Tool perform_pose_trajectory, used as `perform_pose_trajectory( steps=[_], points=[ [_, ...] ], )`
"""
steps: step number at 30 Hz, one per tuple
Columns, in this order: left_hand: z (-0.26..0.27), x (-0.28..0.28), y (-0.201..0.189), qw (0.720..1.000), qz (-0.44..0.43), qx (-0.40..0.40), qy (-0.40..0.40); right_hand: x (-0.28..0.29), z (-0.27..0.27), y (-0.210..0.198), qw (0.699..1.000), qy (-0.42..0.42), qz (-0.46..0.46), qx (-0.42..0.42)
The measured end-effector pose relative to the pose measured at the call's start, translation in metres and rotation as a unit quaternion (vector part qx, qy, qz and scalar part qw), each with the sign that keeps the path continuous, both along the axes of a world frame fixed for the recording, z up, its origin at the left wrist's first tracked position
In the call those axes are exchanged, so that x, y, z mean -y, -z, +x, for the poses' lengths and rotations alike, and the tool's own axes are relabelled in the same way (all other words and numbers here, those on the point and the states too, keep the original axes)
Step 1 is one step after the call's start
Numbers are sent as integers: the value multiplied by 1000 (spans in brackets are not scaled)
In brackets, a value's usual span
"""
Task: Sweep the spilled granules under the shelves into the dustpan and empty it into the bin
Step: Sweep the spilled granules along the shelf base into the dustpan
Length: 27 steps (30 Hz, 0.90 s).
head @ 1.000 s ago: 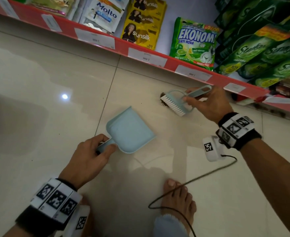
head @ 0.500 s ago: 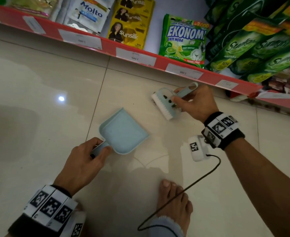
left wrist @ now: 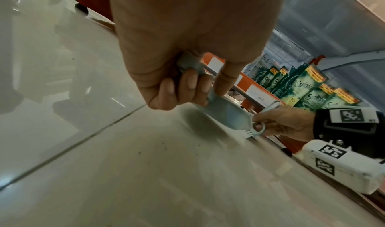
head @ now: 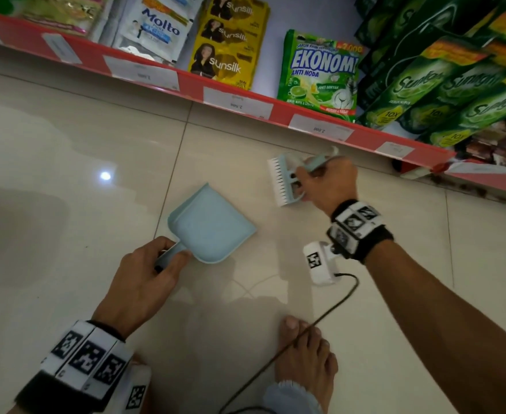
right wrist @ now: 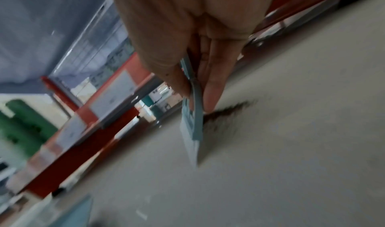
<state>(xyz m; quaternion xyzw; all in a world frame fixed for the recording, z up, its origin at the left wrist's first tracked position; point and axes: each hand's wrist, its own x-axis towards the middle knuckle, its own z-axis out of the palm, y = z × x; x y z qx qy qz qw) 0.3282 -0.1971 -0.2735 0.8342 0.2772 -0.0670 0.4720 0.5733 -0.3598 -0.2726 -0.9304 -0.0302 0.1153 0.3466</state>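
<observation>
- The left hand (head: pixel 144 282) is gripping the short handle of the pale blue plastic dustpan (head: pixel 213 225), fingers and thumb curled tight round it.
- The dustpan is lying flat on the glossy beige tiled floor (head: pixel 66 174), just left of the brush. Its long axis is running from the handle, nearest the person, up and right to the open lip, which is pointing toward the shelf base.
- The right hand (head: pixel 329 183) is holding the handle of the pale blue hand brush with white bristles (head: pixel 284 183), fingers closed round it. The bristle row is facing left, toward the pan, and the handle is pointing right.
- The dark brown spilled granules (right wrist: pixel 227 113) are lying in a streak on the floor just behind the brush head, as the right wrist view shows; the brush is hiding them in the head view.
- Risk: the pan lip is sitting apart from the brush, so a fast stroke could scatter granules past the pan's side.
- Risk: more granules seem to be lying along the base of the red metal shelf (head: pixel 305 121) at far right, and these could be missed.
</observation>
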Motion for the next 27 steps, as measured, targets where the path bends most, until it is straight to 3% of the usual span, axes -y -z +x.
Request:
perform_pose_trajectory(
  steps=[3, 5, 7, 10, 15, 19, 27],
  points=[
    [-3, -43, 3, 999, -5, 0, -34, 29, 4, -18, 995, 31, 88, -44],
    [8, -31, 7, 1000, -22, 5, -17, 47, 8, -29, 997, 23, 75, 15],
    [12, -16, 11, 999, -24, 20, -3, 62, 13, -36, 991, -17, -24, 130],
    [19, -21, 15, 999, -30, 24, 1, 67, 9, -34, 941, -62, -198, 267],
    [27, -11, 12, 999, -21, 19, 22, 41, -20, -10, 956, -112, -201, 179],
    [27, -12, 13, 999, -8, 19, 27, 14, -42, -5, 956, -165, -164, 179],
    [18, -16, 12, 999, -16, 31, 12, 26, 7, -12, 936, -110, -276, 189]
  ],
)
